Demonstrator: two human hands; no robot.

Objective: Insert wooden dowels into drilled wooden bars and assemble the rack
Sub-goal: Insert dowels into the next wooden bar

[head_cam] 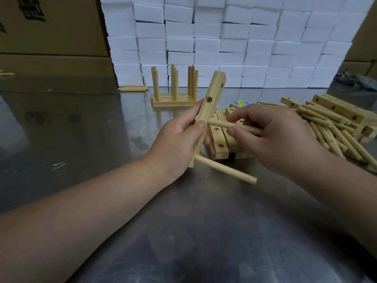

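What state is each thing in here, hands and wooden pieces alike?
Bar: held tilted, two upper holes empty.
Lower dowel: seated in the bar.
Second dowel: tip at the bar, depth unclear.
Left hand: grips the bar.
Right hand: pinches the second dowel.
Finished rack: standing, dowels upright.
Loose dowels: piled lying down.

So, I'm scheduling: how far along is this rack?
Done: one rack stands behind; the held bar has one dowel seated. In hand: right hand holds a second dowel at its hole, left hand grips the bar. Left: two empty holes, plus the loose pile.
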